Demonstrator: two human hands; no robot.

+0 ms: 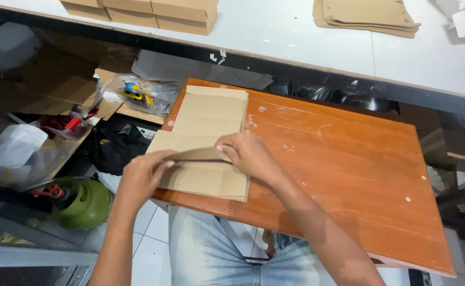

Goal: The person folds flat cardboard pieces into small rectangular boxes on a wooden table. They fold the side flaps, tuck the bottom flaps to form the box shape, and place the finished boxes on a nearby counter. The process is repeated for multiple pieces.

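1. At the far left of the frame a white plastic bag (18, 143) sits among clutter, with a green gas cylinder (81, 204) below it on the tiled floor.
2. The left hand (142, 177), left of centre, is closed in a pinch on the left end of a raised cardboard flap (195, 154), fingers curled over its edge.
3. The flap belongs to a flat cardboard sheet (211, 114) lying on the near-left corner of the orange wooden board (343, 159). The sheet's long axis runs away from the person, toward the top of the frame; the flap's fold line runs across it, left to right, between the two hands.
4. The right hand (248, 153), just right of the flap, presses its fingertips down on the flap's right end, fingers bent, gripping nothing else. Both hands touch the sheet, one at each end of the fold, about equally near.
5. Along the top of the frame a white table (296, 37) carries folded boxes (158, 13) at upper left and a stack of flat cardboard (367, 16) at upper right, well apart from the hands.
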